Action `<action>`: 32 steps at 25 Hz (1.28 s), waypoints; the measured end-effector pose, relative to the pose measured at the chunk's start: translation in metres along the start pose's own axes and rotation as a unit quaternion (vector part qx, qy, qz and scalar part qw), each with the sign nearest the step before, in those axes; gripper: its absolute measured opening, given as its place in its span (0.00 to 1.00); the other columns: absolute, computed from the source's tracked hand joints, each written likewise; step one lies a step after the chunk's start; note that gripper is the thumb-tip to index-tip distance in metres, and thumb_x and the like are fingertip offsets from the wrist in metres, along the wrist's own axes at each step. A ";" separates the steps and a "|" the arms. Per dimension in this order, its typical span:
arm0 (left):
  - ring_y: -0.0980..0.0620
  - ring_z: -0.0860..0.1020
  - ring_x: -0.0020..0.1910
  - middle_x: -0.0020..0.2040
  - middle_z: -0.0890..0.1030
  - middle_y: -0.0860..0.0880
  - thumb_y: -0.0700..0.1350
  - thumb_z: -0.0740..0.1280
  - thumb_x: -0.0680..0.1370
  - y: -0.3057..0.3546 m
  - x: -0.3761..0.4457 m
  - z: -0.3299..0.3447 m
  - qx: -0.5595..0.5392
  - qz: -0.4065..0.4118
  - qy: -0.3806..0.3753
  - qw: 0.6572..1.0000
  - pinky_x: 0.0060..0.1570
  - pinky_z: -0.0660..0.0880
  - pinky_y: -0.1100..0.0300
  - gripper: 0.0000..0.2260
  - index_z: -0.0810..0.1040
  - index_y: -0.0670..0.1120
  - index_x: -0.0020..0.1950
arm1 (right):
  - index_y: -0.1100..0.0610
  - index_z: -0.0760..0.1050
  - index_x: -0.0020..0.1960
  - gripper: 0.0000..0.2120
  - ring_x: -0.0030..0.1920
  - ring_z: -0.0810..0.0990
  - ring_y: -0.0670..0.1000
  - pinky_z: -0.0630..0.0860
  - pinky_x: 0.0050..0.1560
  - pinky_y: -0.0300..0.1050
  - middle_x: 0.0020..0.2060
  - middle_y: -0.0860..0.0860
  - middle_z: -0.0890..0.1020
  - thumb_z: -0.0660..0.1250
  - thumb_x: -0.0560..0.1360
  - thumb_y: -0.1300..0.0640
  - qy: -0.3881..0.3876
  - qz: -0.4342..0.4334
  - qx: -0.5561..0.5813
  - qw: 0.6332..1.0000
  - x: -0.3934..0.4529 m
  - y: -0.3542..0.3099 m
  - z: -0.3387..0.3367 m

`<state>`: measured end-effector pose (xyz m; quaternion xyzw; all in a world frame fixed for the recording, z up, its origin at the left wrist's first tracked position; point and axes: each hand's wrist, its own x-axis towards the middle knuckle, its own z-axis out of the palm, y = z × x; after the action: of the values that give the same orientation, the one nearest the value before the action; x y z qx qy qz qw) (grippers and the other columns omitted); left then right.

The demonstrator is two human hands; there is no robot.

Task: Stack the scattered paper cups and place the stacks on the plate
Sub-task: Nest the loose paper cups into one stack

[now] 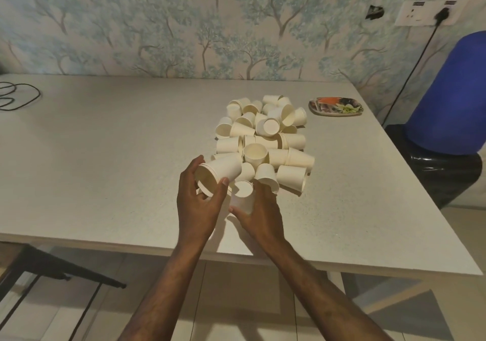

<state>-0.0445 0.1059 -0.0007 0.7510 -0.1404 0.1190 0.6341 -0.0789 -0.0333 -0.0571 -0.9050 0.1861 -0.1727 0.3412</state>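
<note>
Cup (242, 196) sits pinched within right hand's fingers (263, 192).

There is a single view, taken from a wide-angle camera worn on the person's head. It looks forward and steeply down across the white desk (105, 156), with both forearms reaching in from the bottom edge. The left hand (197, 204) and right hand (260, 214) sit just below the middle of the frame, close to the lens, at the near end of the heap of paper cups (263, 140). The plate (336, 106) lies farther off toward the desk's far right corner. The papered wall (236, 25) fills the top, and the floor (236, 301) shows beneath the desk's near edge. Straight lines bow toward the edges.
</note>
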 end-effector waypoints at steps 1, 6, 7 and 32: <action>0.59 0.72 0.66 0.70 0.69 0.61 0.49 0.75 0.76 -0.001 0.001 0.001 0.001 0.001 0.001 1.000 0.49 0.74 0.77 0.29 0.68 0.60 0.73 | 0.50 0.64 0.73 0.40 0.68 0.75 0.52 0.78 0.61 0.53 0.68 0.49 0.74 0.75 0.67 0.36 0.002 -0.002 0.001 1.000 0.002 -0.001 0.002; 0.58 0.72 0.67 0.71 0.69 0.60 0.47 0.74 0.77 -0.008 0.003 0.002 0.006 -0.017 -0.001 1.000 0.48 0.72 0.79 0.29 0.67 0.60 0.75 | 0.47 0.69 0.69 0.31 0.62 0.78 0.48 0.80 0.57 0.47 0.63 0.45 0.78 0.74 0.70 0.40 0.033 0.009 0.066 0.997 0.004 -0.005 -0.006; 0.58 0.72 0.67 0.71 0.70 0.60 0.47 0.74 0.78 -0.009 0.004 0.000 0.003 -0.022 0.001 1.000 0.48 0.73 0.79 0.28 0.67 0.59 0.75 | 0.47 0.70 0.68 0.30 0.60 0.79 0.47 0.80 0.56 0.45 0.63 0.45 0.78 0.74 0.70 0.41 0.044 0.014 0.110 0.993 0.003 -0.004 -0.013; 0.54 0.80 0.58 0.68 0.74 0.46 0.48 0.70 0.81 -0.021 0.052 -0.038 -0.120 -0.122 0.053 0.984 0.45 0.83 0.62 0.18 0.73 0.52 0.70 | 0.53 0.66 0.74 0.25 0.65 0.77 0.52 0.77 0.59 0.47 0.69 0.51 0.75 0.64 0.81 0.45 -0.046 0.001 0.160 0.986 0.026 -0.060 0.005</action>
<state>0.0110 0.1437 0.0052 0.6739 -0.0274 0.0630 0.7356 -0.0408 -0.0005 -0.0147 -0.8455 0.1414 -0.1581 0.4900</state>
